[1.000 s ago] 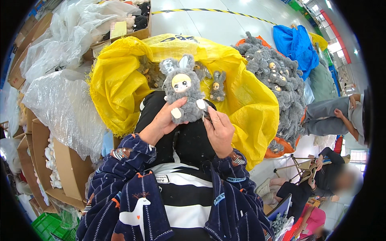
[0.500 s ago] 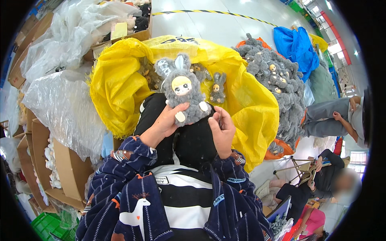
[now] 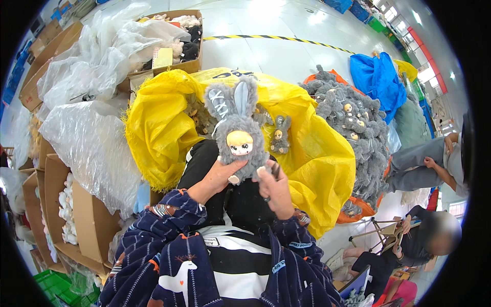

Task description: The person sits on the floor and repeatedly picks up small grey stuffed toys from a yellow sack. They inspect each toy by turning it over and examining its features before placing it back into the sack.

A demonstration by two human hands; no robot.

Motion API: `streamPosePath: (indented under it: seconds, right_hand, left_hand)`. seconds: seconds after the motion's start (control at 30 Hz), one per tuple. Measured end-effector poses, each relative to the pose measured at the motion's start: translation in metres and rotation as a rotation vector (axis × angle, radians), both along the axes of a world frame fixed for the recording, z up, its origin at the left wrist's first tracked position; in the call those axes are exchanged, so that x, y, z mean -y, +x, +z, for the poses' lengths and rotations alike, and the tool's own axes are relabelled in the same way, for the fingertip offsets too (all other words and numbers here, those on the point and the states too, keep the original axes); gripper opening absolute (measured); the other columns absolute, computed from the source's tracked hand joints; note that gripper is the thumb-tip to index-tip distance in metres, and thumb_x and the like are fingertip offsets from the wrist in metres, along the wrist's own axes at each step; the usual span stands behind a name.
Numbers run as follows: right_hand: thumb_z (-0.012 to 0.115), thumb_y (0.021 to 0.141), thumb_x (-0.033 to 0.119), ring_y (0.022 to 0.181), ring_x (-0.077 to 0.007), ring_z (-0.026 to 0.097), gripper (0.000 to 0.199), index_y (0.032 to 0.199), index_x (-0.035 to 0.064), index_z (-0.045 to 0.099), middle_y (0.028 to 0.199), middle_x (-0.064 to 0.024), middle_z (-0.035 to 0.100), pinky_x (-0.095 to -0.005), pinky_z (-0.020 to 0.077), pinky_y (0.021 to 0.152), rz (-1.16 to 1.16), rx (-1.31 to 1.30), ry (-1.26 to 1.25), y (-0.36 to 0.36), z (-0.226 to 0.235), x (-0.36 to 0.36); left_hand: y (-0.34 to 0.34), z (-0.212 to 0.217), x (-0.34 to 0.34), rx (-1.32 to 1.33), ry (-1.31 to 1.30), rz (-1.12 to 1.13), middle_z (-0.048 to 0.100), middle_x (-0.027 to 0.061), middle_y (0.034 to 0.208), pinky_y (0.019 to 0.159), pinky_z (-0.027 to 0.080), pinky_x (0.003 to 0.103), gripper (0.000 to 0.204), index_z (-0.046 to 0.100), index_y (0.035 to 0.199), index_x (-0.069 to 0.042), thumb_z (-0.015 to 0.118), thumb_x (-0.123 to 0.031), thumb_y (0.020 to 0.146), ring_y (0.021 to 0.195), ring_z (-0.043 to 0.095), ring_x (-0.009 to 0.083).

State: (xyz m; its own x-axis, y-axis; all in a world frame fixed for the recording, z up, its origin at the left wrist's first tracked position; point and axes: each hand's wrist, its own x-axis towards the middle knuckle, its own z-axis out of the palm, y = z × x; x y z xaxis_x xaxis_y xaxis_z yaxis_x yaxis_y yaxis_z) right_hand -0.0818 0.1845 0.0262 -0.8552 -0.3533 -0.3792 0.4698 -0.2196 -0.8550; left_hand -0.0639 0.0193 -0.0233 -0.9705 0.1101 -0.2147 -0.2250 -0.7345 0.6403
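A grey plush doll (image 3: pixel 239 125) with long rabbit ears and a yellow-fringed face sits upright above my lap, facing me. My left hand (image 3: pixel 216 179) is closed round its lower body, thumb across the front. At the doll's lower right side, my right hand (image 3: pixel 279 192) is closed on a slim dark tool (image 3: pixel 275 170), its fingers against a pale foot. The tool's kind is mostly hidden by the fingers. Beyond the doll lies an open yellow woven sack (image 3: pixel 158 123), where a smaller-looking grey plush doll (image 3: pixel 280 135) rests on the fabric.
To the right is a large heap of grey plush dolls (image 3: pixel 342 115), with a blue sack (image 3: pixel 377 82) behind it. Cardboard boxes (image 3: pixel 92 220) and clear plastic sheeting (image 3: pixel 89 148) line the left. Other people (image 3: pixel 414 240) are at the right.
The doll now stands straighter, its ears pointing up. My right hand has come left, up against the doll's foot, and the dark tool shows more clearly. The whole view has shifted slightly.
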Motion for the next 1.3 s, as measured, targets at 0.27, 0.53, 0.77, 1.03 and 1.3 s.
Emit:
streamPosePath:
  seconds: [0.27,0.53,0.77,1.03,1.3]
  right_hand:
    - [0.065,0.075,0.005,0.058,-0.0203,0.058,0.014,0.089,0.0077,0.064,0.081,-0.0101,0.06,-0.0255,0.0466,0.051,0.074,-1.109,0.703,0.007,0.003,0.012]
    - [0.064,0.074,0.001,0.061,-0.0096,0.056,0.015,0.088,0.0048,0.059,0.086,-0.0041,0.057,-0.0233,0.0437,0.052,0.154,-0.809,0.45,0.017,-0.019,-0.012]
    - [0.066,0.073,0.004,0.084,-0.0111,0.051,0.043,0.111,0.0032,0.045,0.091,-0.0028,0.051,-0.0239,0.0433,0.074,-0.128,-0.542,0.251,0.008,-0.015,0.007]
    - [0.071,0.07,0.015,0.064,-0.0211,0.058,0.038,0.103,0.0111,0.052,0.084,-0.0103,0.053,-0.0309,0.0474,0.055,-0.019,-0.987,0.535,0.007,-0.021,0.016]
    - [0.056,0.085,0.033,0.05,-0.0052,0.045,0.024,0.099,0.0135,0.056,0.074,0.0029,0.057,-0.0171,0.0331,0.04,-0.321,0.21,-0.146,-0.057,-0.027,-0.079]
  left_hand:
    - [-0.009,-0.001,0.004,-0.127,-0.031,0.166,0.047,0.0056,0.121,0.092,0.04,0.032,0.066,0.033,0.129,-0.008,0.067,-0.033,0.079,0.112,0.046,0.0168]
    - [-0.005,0.022,0.022,-0.03,0.162,0.199,0.046,0.0064,0.124,0.097,0.037,0.04,0.056,0.033,0.13,-0.01,0.06,-0.022,0.083,0.115,0.044,0.0215]
    - [-0.005,0.015,0.001,-0.131,-0.211,0.204,0.052,0.0098,0.114,0.092,0.04,0.034,0.06,0.038,0.124,-0.002,0.067,-0.003,0.072,0.105,0.052,0.0202]
    - [-0.013,0.0,0.002,0.104,-0.153,0.412,0.055,0.0079,0.112,0.087,0.045,0.035,0.041,0.043,0.121,-0.004,0.055,-0.024,0.087,0.1,0.055,0.0208]
    - [-0.029,0.031,0.024,0.133,-0.068,-0.09,0.045,0.0133,0.127,0.086,0.047,0.04,0.052,0.029,0.134,-0.008,0.045,-0.035,0.092,0.108,0.052,0.0267]
